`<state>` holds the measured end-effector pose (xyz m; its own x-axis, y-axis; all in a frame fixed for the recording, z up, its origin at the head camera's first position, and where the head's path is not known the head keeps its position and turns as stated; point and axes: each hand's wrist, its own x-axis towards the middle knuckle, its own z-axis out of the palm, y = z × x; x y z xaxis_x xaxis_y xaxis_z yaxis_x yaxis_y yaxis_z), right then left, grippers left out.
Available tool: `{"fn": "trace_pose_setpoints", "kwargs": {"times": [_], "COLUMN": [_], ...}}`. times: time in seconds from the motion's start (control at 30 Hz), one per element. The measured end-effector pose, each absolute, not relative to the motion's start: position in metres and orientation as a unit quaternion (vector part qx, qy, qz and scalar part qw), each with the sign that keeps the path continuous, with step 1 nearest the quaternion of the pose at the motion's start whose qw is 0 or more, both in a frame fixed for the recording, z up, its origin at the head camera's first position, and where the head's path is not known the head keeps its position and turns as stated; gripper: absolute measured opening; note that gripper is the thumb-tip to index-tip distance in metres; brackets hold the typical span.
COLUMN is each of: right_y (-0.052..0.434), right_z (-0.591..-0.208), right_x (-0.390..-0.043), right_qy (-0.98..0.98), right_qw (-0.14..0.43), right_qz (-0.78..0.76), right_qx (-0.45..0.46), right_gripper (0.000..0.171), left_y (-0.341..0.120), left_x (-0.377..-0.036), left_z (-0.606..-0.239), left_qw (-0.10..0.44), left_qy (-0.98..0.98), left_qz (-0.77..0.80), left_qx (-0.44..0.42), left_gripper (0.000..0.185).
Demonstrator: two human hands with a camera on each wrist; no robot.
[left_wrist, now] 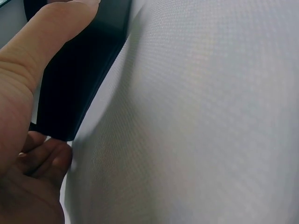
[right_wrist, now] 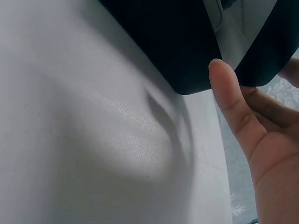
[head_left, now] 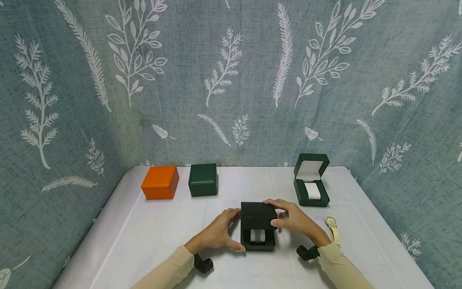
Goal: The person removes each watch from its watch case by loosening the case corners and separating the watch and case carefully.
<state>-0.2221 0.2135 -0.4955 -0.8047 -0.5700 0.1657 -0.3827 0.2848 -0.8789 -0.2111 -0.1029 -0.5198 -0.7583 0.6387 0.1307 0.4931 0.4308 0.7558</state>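
Note:
A black watch box stands on the white table with its lid partly raised, a grey cushion showing inside. My left hand grips the box's left side, thumb by the front corner and fingers toward the back. In the left wrist view, the thumb and curled fingers reach both ends of the dark box wall. At the lid's right side, my right hand pinches it between thumb and fingers. The right wrist view has that thumb at the gap between lid and base.
Farther back on the left are a closed orange box and a closed green box. An open green watch box with a white cushion stands at back right. A gold watch lies beside the right forearm. Patterned cloth walls the table.

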Motion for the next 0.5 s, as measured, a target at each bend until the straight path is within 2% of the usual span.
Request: {"fn": "trace_pose_setpoints", "kwargs": {"times": [0.27, 0.5], "right_y": [0.2139, 0.2135], "right_z": [-0.4941, -0.4905], "right_x": [-0.2251, -0.2305], "right_qy": [0.798, 0.792], "right_qw": [0.090, 0.113], "right_qz": [-0.513, -0.519], "right_qx": [-0.303, -0.302], "right_gripper": [0.056, 0.050], "left_y": [-0.1023, -0.1022], "left_x": [-0.2103, -0.2084], "left_z": [-0.5193, -0.5177], "left_qw": [0.090, 0.101], "left_qy": [0.844, 0.844], "left_qz": [0.408, 0.416], "left_qx": [0.336, 0.324], "left_gripper": [0.110, 0.115]}}
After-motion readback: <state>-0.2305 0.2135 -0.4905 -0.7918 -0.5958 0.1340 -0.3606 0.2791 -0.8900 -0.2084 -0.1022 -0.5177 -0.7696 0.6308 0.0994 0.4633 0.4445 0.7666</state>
